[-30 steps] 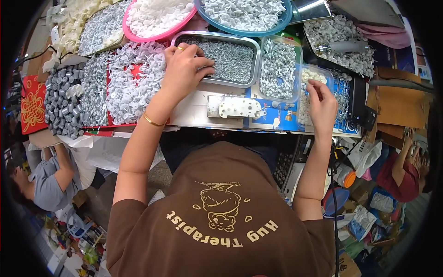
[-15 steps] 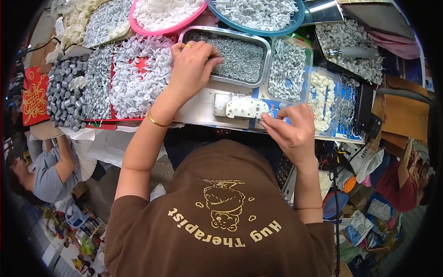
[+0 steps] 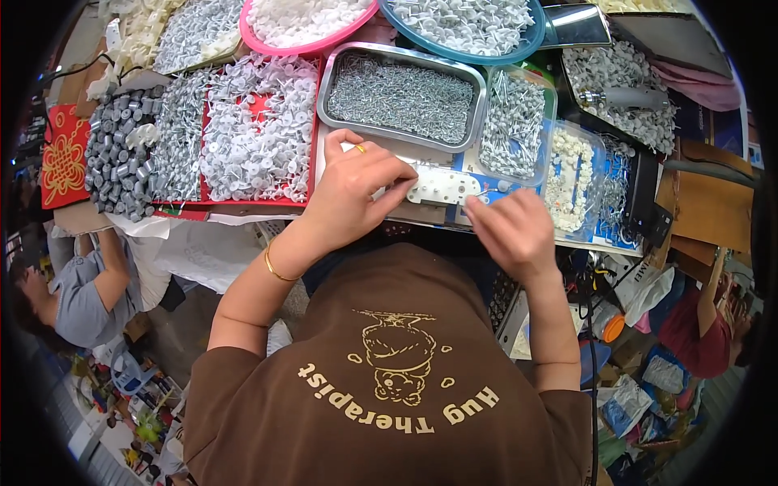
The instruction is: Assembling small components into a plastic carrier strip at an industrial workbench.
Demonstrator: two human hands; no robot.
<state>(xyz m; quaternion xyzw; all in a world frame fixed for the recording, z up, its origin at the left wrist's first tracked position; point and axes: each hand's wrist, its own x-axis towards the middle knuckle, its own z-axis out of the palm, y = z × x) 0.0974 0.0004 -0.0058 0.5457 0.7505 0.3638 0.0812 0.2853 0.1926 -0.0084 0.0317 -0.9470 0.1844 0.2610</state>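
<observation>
Shirt lettering: pale yellow letters, upside down in this view, curve along the brown cotton T-shirt [image 3: 324, 348] beside an outline cartoon animal.
Other print: dark letters on a crumpled white plastic sheet [image 3: 651, 285] at the right, partly hidden.
Red card: a flat red card [image 3: 65, 154] at the far left bears a gold knot pattern.
Left hand's change: one second and half a second ago the left hand [image 3: 355, 188] was over the rectangular steel tray [image 3: 480, 101] of small metal pins; now it is below that tray, at the plate.
Right hand's change: one second ago the right hand [image 3: 519, 231] was at the clear plastic tub [image 3: 600, 162] of cream pieces; half a second ago it had reached the plate's right end, and it is still there.
Plate: the white oblong plastic plate with holes [image 3: 442, 185] lies on the bench between the hands, below the tray.
Left grip: thumb and forefinger tips close together at the plate's left end; whether they pinch a piece, I cannot tell.
Right grip: fingers curled and blurred beside the plate's right end; apart or together, I cannot tell.
Bench: grey cylinders [image 3: 126, 150] and white flat-headed pins [image 3: 263, 138] heap at the left; a pink round basin [image 3: 312, 46] and a teal round basin [image 3: 462, 55] stand behind.
Room: a person in grey-blue [image 3: 93, 275] at left, another in dark red [image 3: 697, 332] at right.
</observation>
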